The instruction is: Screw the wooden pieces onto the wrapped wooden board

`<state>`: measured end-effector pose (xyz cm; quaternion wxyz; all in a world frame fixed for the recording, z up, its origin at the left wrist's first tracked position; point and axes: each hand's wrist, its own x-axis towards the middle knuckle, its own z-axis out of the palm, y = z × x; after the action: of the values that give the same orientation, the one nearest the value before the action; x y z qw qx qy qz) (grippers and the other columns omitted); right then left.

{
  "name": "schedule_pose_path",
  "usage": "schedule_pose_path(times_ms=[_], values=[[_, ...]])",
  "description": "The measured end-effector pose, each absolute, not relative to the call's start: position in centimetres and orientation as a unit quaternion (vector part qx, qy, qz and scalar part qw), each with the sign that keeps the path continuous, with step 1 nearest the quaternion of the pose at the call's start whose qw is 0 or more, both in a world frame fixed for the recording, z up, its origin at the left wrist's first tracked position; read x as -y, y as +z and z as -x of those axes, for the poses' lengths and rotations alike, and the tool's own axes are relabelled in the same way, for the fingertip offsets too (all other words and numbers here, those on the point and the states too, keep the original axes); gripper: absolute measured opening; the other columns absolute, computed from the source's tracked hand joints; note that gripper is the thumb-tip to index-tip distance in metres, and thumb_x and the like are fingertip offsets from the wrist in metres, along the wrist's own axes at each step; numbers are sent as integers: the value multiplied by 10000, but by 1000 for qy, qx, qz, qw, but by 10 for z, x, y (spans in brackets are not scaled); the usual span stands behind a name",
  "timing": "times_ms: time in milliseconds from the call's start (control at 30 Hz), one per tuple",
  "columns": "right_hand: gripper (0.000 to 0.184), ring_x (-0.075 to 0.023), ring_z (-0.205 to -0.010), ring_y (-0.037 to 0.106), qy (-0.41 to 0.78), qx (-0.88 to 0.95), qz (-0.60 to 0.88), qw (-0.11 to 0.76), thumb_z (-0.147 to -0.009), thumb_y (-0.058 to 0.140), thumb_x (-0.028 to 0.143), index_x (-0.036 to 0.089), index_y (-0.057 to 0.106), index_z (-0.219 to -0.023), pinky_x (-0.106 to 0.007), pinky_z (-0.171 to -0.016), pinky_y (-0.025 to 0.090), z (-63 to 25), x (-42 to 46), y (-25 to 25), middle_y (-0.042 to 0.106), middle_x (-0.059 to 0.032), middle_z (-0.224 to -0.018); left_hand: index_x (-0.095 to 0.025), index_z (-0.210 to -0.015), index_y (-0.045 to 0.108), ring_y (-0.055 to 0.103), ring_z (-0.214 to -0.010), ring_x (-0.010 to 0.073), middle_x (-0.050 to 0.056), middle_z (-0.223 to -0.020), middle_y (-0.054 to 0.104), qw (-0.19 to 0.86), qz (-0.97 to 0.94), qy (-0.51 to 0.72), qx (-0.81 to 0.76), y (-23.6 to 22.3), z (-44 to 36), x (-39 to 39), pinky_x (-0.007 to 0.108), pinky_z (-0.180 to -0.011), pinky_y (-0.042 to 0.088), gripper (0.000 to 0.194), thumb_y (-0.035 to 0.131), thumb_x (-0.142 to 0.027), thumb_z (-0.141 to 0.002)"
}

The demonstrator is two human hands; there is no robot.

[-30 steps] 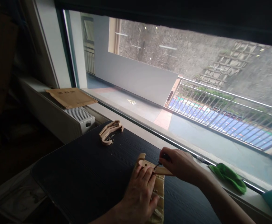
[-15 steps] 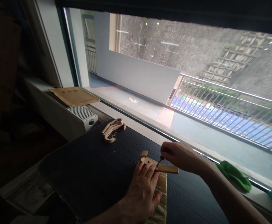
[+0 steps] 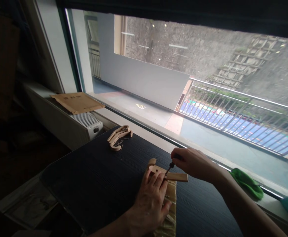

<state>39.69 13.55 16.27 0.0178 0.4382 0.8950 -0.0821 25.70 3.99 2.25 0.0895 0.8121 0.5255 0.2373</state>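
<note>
My right hand (image 3: 193, 163) is closed around the dark handle of a screwdriver (image 3: 171, 164). The screwdriver slants down, its tip at a pale wooden hook (image 3: 158, 169) with a curled end and a hole in it. Stretched over this hook, my left hand (image 3: 151, 199) holds it down, its fingertips beside the screwdriver tip. A straight wooden arm (image 3: 178, 177) juts out to the right. Beneath lies a yellowish, shiny-wrapped block (image 3: 171, 217), partly covered by my left hand. Whether a screw sits under the tip is hidden.
More curved wooden hooks (image 3: 119, 136) lie at the table's far edge, with several small screws (image 3: 120, 143) beside them. The dark table (image 3: 97, 184) meets the window sill. A brown envelope (image 3: 78, 102) rests on a white heater (image 3: 87, 121). A green cloth (image 3: 246, 184) is on the sill.
The view has shifted slightly. My right hand and the screwdriver handle have turned a little, with the tip staying at the wooden hook. My left hand keeps its hold.
</note>
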Motion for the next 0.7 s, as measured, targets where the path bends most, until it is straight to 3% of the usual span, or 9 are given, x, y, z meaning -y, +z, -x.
schedule_pose_path(times_ms=[700], values=[[281, -115, -603, 534, -76, -893, -444, -2, -923, 410, 363, 218, 647, -880, -246, -554, 317, -398, -139, 154, 666, -17, -767, -156, -1269, 537, 403, -1282, 292, 112, -1362, 491, 80, -808, 249, -528, 22, -258, -40, 525, -1162, 169, 492, 519, -442, -869]])
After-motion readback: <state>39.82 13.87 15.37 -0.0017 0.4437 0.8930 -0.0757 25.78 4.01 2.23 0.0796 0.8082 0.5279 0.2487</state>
